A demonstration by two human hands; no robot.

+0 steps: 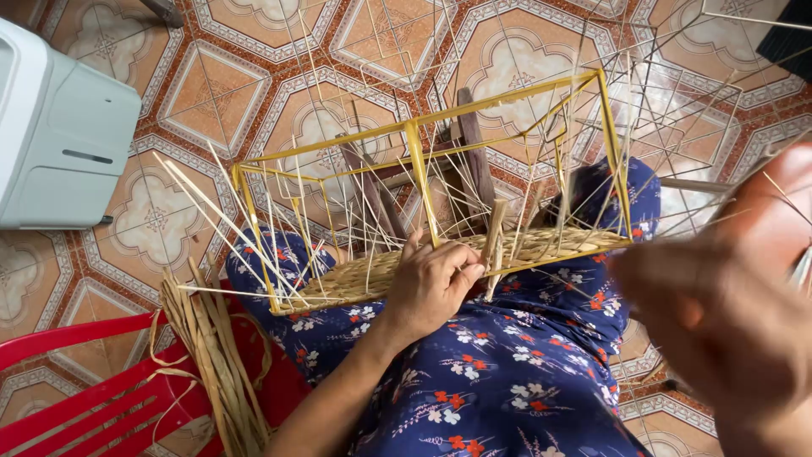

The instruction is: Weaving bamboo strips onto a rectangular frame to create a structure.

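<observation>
A yellow wire frame (416,151) with a partly woven straw base (355,278) rests on my lap, over a blue flowered garment (499,372). Thin pale straw strands (211,211) stick up and out from the weave. My left hand (430,283) presses on the woven edge at the frame's middle bar, fingers curled around a flat straw strip (492,241). My right hand (719,322) is raised close to the camera at the right and is blurred. What it holds cannot be made out.
A bundle of dried straw (216,355) lies on a red plastic chair (93,389) at lower left. A white plastic box (59,135) stands at upper left. More bare wire frames (677,93) are stacked at upper right on the patterned tile floor (254,76).
</observation>
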